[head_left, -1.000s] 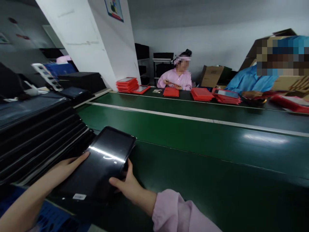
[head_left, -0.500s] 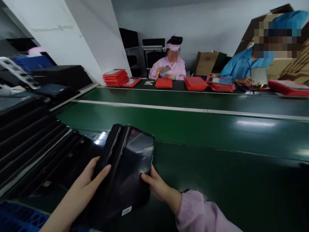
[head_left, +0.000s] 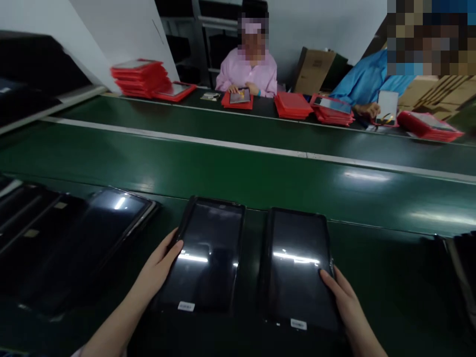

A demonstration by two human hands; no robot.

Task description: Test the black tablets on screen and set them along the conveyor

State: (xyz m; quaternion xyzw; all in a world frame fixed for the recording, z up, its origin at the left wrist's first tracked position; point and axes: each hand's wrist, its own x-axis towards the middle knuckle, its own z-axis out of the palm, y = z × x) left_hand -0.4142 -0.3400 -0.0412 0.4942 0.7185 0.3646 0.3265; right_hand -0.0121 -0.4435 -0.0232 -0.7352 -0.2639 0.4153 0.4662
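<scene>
Two black tablets with glossy screens lie face up side by side at the near part of the green bench, a narrow gap between them. My left hand (head_left: 160,263) grips the left edge of the left tablet (head_left: 208,253), thumb on top and fingers beneath. On the other side, my right hand (head_left: 344,292) holds the right edge of the right tablet (head_left: 297,272), its thumb over the screen's rim. Each tablet carries a small white label near its lower end. Whether the tablets rest fully on the surface I cannot tell.
More dark tablets (head_left: 107,218) lie overlapped at the left. Dark items (head_left: 463,267) stand at the right edge. Across the green bench (head_left: 230,168), red stacks (head_left: 139,79) line the far side, where a person in pink (head_left: 247,74) and a person in blue (head_left: 360,84) handle panels.
The tablets, earlier held together and tilted at the left, are now apart and face up. My right hand has moved right with one. The view has shifted and tipped downward.
</scene>
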